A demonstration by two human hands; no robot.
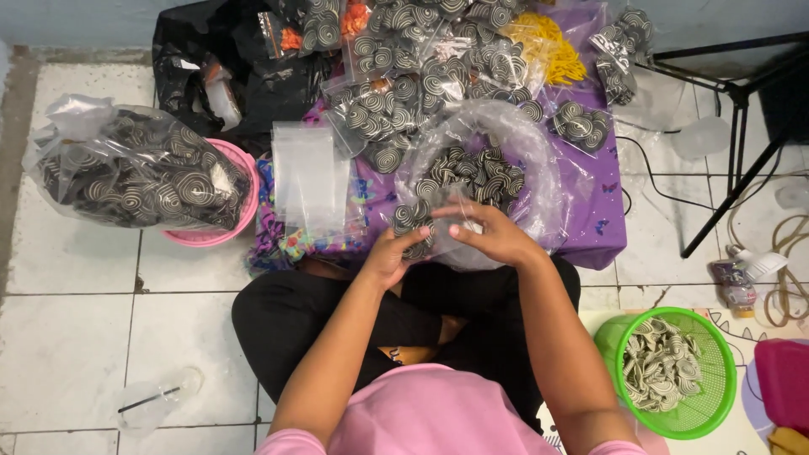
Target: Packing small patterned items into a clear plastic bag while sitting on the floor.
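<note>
The person wears a pink short-sleeved top and black trousers, with 2 bare forearms.

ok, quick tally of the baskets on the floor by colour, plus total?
Pink basket: 1, left side, holding a clear bag of black-and-white spiral pieces.
Green basket: 1, lower right, with loose spiral pieces inside.
Total: 2 baskets.
</note>
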